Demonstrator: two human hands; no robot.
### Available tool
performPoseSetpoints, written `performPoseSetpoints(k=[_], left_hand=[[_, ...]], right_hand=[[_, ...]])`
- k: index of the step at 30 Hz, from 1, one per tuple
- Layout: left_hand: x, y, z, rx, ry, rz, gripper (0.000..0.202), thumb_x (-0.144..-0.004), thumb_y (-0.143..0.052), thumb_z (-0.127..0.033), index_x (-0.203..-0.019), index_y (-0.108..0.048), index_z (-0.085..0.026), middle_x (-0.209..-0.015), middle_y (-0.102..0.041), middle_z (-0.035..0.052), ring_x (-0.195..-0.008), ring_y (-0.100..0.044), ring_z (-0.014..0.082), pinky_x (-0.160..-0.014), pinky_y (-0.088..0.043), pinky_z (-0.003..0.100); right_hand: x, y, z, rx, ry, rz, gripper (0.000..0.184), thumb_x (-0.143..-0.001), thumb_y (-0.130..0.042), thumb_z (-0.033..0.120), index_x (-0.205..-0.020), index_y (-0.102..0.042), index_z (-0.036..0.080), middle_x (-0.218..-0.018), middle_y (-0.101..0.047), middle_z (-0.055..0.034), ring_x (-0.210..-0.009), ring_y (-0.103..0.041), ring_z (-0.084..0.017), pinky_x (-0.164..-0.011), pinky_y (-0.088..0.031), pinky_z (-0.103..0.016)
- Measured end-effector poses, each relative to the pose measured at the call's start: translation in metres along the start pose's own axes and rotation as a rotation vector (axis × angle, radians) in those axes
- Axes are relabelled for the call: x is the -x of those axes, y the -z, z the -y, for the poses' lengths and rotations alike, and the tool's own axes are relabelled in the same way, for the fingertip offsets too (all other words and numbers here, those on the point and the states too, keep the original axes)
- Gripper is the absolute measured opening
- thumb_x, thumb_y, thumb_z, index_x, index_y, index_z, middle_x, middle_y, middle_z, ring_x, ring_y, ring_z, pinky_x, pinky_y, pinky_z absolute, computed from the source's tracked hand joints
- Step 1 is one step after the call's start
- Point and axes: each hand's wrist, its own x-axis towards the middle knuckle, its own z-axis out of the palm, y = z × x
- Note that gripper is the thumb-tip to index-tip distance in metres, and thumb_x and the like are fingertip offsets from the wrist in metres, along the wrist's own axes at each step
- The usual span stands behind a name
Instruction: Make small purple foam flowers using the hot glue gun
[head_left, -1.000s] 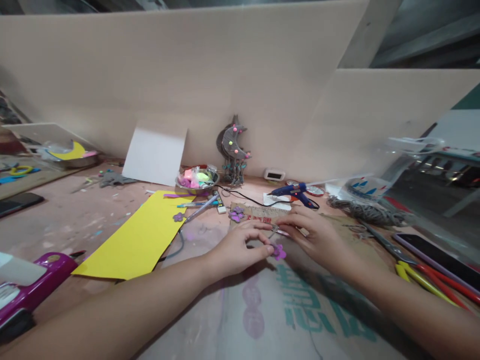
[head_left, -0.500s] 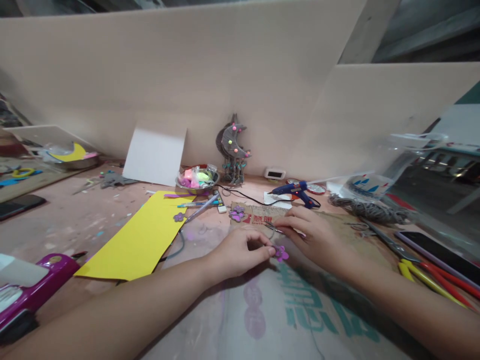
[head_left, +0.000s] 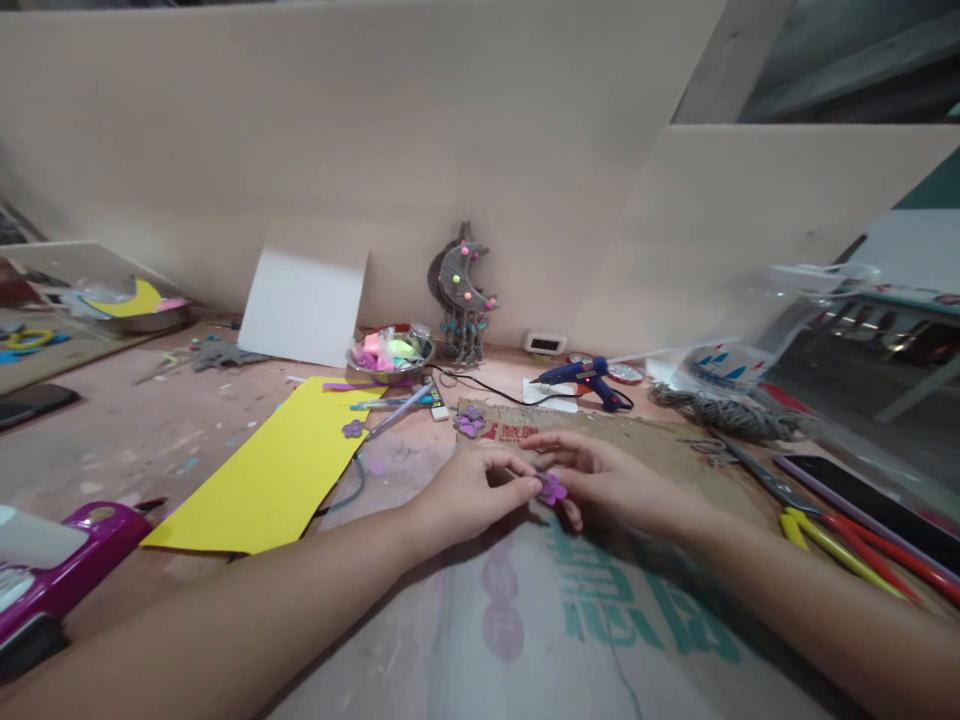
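Observation:
A small purple flower (head_left: 553, 488) with a greyish part beside it is pinched between the thumb and forefinger of my left hand (head_left: 480, 490). From the other side my right hand (head_left: 600, 480) closes on the flower's right edge, its upper fingers bent above it and one fingertip showing below. Whether a tool is tucked inside the right hand is hidden. Just beyond my hands, purple flowers with grey edges (head_left: 469, 422) lie on the cardboard (head_left: 637, 430). Another purple flower (head_left: 353, 429) rests on the yellow sheet (head_left: 255, 470).
Behind stand a grey moon ornament (head_left: 461, 280), a bowl of colourful clay packets (head_left: 390, 375) and a blue glue gun (head_left: 581, 376). Grey yarn (head_left: 720, 412), scissors with red and yellow handles (head_left: 840, 545) and a phone (head_left: 877, 500) lie right. A magenta tool (head_left: 97, 550) is left.
My right hand has come down and left to the flower; the small metal tool earlier seen at its fingers no longer shows clearly. The flower has risen slightly in my left hand.

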Motion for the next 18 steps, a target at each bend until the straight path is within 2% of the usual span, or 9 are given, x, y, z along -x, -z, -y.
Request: performPoseSetpoints(k=[3,7,9,11,13,15,18], left_hand=[[0.0,0.0,0.001,-0.004,0.009,-0.007,0.017,-0.078,-0.055,-0.03,-0.075,-0.067,-0.018,-0.078,-0.066,0.0036,-0.076,-0.059,0.0162,-0.069,-0.045,0.025],[0.0,0.0,0.0,-0.019,0.018,-0.012,0.015,-0.077,-0.057,-0.029,-0.074,-0.068,-0.018,-0.079,-0.066,0.0037,-0.078,-0.06,0.0164,-0.07,-0.045,0.026],[-0.001,-0.001,0.0,0.011,0.013,-0.03,0.013,-0.075,-0.058,-0.026,-0.071,-0.066,-0.018,-0.092,-0.065,0.0051,-0.088,-0.059,0.0169,-0.076,-0.045,0.026],[-0.001,-0.002,0.001,0.047,0.032,-0.072,0.012,-0.075,-0.058,-0.025,-0.068,-0.062,-0.017,-0.1,-0.063,0.006,-0.093,-0.058,0.017,-0.079,-0.045,0.025],[-0.002,-0.003,0.003,0.065,0.09,-0.109,0.013,-0.076,-0.055,-0.025,-0.068,-0.059,-0.016,-0.091,-0.063,0.0052,-0.085,-0.06,0.0157,-0.072,-0.046,0.024],[-0.002,-0.004,0.005,0.069,0.149,-0.117,0.013,-0.077,-0.053,-0.027,-0.07,-0.056,-0.017,-0.075,-0.062,0.0023,-0.071,-0.06,0.0141,-0.064,-0.046,0.023],[-0.001,-0.004,0.006,0.08,0.208,-0.099,0.015,-0.078,-0.053,-0.03,-0.072,-0.054,-0.017,-0.07,-0.061,0.0009,-0.067,-0.061,0.0138,-0.059,-0.044,0.021]], right_hand=[[-0.002,-0.002,-0.01,0.009,-0.03,-0.048,0.033,-0.077,-0.06,0.037,-0.101,-0.054,0.017,-0.061,-0.059,0.0028,-0.042,-0.049,-0.006,-0.041,-0.037,-0.018],[-0.003,0.004,-0.018,0.173,-0.037,-0.25,0.027,-0.078,-0.057,0.042,-0.086,-0.058,0.016,-0.047,-0.049,0.0062,-0.037,-0.041,-0.007,-0.036,-0.028,-0.018],[-0.003,0.009,-0.017,0.297,0.037,-0.373,0.026,-0.079,-0.056,0.042,-0.081,-0.059,0.016,-0.052,-0.052,0.004,-0.042,-0.044,-0.008,-0.039,-0.032,-0.02],[-0.001,0.011,-0.014,0.458,0.159,-0.501,0.023,-0.079,-0.057,0.039,-0.078,-0.06,0.016,-0.063,-0.059,0.0,-0.054,-0.052,-0.012,-0.05,-0.04,-0.023],[0.001,0.012,-0.009,0.627,0.272,-0.583,0.018,-0.079,-0.056,0.034,-0.077,-0.062,0.017,-0.073,-0.062,-0.003,-0.066,-0.056,-0.015,-0.059,-0.043,-0.027],[0.005,0.012,-0.004,0.719,0.344,-0.645,0.016,-0.08,-0.054,0.03,-0.076,-0.063,0.018,-0.075,-0.063,-0.0039,-0.069,-0.056,-0.016,-0.062,-0.043,-0.028],[0.01,0.018,0.0,0.64,0.4,-0.837,0.015,-0.083,-0.052,0.033,-0.081,-0.06,0.02,-0.069,-0.058,-0.0015,-0.061,-0.052,-0.014,-0.056,-0.04,-0.027]])
